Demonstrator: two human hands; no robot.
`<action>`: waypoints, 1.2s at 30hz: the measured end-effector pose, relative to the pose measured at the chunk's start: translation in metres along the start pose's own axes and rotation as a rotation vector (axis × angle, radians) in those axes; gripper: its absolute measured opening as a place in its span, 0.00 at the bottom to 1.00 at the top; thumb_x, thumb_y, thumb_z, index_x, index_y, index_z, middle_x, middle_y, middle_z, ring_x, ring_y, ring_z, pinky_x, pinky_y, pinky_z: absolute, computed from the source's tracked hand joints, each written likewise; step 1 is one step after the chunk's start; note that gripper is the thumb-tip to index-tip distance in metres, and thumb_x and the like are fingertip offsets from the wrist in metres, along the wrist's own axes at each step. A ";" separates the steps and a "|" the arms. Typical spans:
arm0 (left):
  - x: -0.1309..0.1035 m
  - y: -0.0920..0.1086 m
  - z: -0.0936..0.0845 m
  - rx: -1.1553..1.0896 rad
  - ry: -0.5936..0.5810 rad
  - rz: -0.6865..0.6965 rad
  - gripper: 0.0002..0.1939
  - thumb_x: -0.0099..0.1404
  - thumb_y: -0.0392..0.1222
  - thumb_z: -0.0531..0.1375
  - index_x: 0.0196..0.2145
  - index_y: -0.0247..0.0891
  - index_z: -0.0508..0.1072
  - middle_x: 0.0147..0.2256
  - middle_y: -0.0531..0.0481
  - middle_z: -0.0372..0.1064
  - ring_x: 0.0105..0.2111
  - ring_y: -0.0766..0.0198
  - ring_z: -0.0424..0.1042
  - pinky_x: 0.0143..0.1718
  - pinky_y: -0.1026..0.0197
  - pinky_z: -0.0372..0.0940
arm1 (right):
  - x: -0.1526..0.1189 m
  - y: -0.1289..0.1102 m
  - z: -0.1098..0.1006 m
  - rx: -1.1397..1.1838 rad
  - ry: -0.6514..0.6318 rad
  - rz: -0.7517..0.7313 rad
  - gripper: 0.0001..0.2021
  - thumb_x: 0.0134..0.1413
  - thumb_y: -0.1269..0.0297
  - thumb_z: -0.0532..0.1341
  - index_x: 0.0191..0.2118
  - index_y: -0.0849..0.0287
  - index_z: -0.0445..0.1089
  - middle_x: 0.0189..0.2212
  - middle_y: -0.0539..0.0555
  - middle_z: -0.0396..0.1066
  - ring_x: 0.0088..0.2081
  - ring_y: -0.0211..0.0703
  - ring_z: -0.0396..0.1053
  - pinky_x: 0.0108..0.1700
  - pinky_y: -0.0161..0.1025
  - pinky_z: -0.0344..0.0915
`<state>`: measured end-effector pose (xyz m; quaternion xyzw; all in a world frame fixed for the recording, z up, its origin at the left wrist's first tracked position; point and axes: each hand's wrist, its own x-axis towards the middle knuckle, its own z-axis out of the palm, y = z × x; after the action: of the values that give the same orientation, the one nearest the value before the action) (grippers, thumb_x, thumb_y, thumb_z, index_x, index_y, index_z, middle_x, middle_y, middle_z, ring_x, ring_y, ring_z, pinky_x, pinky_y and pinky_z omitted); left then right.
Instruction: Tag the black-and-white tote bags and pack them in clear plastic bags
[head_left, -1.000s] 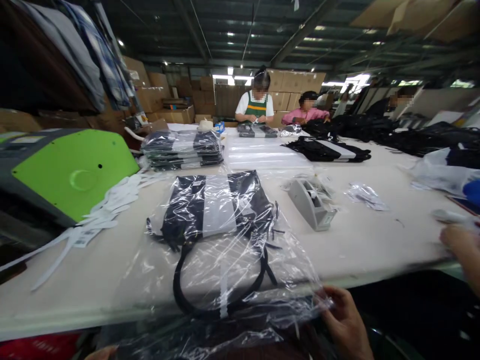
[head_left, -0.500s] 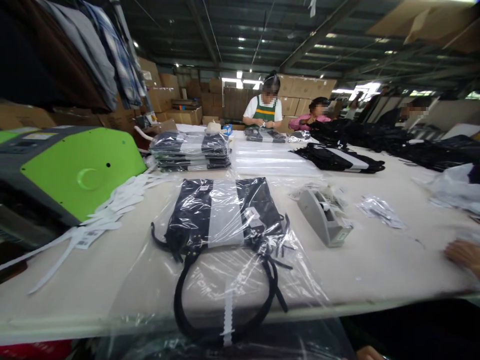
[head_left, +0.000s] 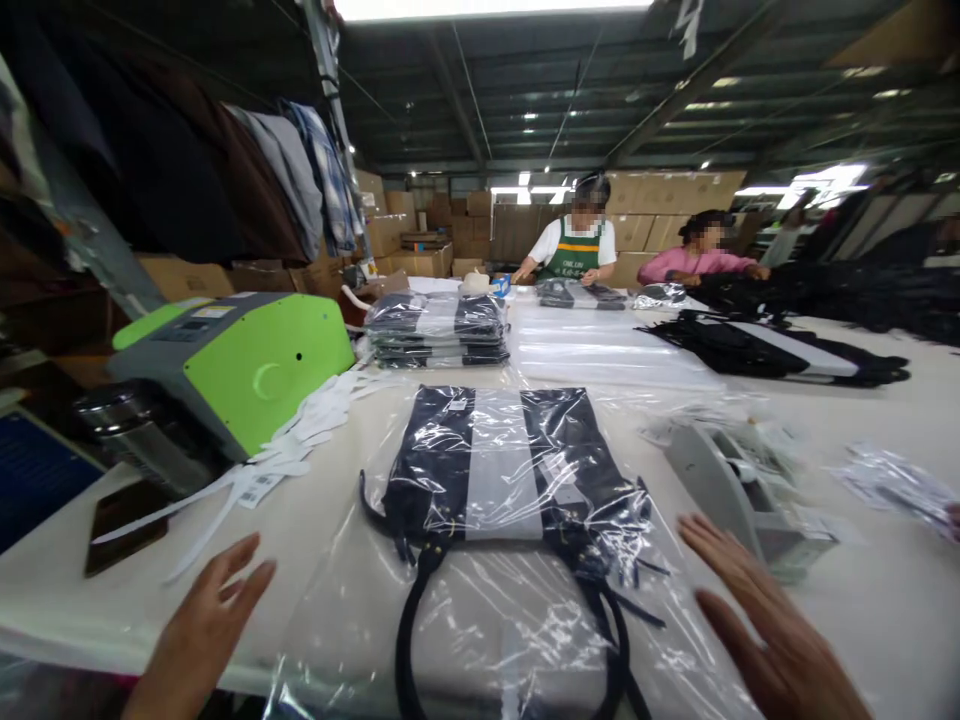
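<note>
A black handbag with a pale paper band around its middle lies flat inside a clear plastic bag. Its looped handle points toward me, and the plastic hangs over the table's near edge. To the left of the plastic, my left hand hovers with fingers apart, holding nothing. On the other side, my right hand is stretched out beside the bag's right edge, slightly blurred; whether it touches the plastic I cannot tell. Just beyond that hand stands a grey tape dispenser.
A green and grey machine stands left, with white paper strips, a flask and a phone near it. Wrapped bags are stacked behind. Black bags lie right. Two co-workers stand across the table.
Both my hands have come up into view beside the wrapped handbag, open. My view has turned left, so the table's contents appear farther right. The co-worker in the apron has spread their hands apart.
</note>
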<state>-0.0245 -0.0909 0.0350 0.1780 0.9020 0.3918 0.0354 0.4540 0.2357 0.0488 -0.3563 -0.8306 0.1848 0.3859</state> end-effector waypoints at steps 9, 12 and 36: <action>0.065 0.093 0.090 -0.224 -0.391 -0.050 0.45 0.50 0.64 0.66 0.57 0.31 0.65 0.47 0.33 0.76 0.49 0.40 0.75 0.46 0.48 0.72 | 0.125 -0.064 0.142 -0.229 -0.448 -0.076 0.39 0.68 0.42 0.46 0.71 0.71 0.49 0.72 0.67 0.43 0.73 0.57 0.38 0.72 0.59 0.38; 0.061 0.094 0.092 -0.311 -0.429 -0.153 0.46 0.46 0.67 0.70 0.54 0.32 0.67 0.40 0.38 0.77 0.40 0.43 0.78 0.36 0.52 0.72 | 0.117 -0.059 0.157 -0.283 -0.550 -0.019 0.41 0.66 0.40 0.47 0.70 0.73 0.51 0.71 0.69 0.45 0.73 0.60 0.41 0.72 0.60 0.38; 0.008 0.181 0.107 -1.121 -0.823 -0.584 0.15 0.58 0.42 0.68 0.41 0.31 0.78 0.33 0.42 0.80 0.38 0.46 0.80 0.41 0.51 0.77 | 0.116 -0.053 0.163 -0.153 -0.595 0.261 0.37 0.68 0.47 0.48 0.70 0.74 0.51 0.71 0.67 0.45 0.73 0.58 0.42 0.73 0.54 0.37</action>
<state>0.0430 0.1000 0.0925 0.0187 0.4920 0.6687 0.5571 0.2521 0.2795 0.0349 -0.4178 -0.8658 0.2658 0.0716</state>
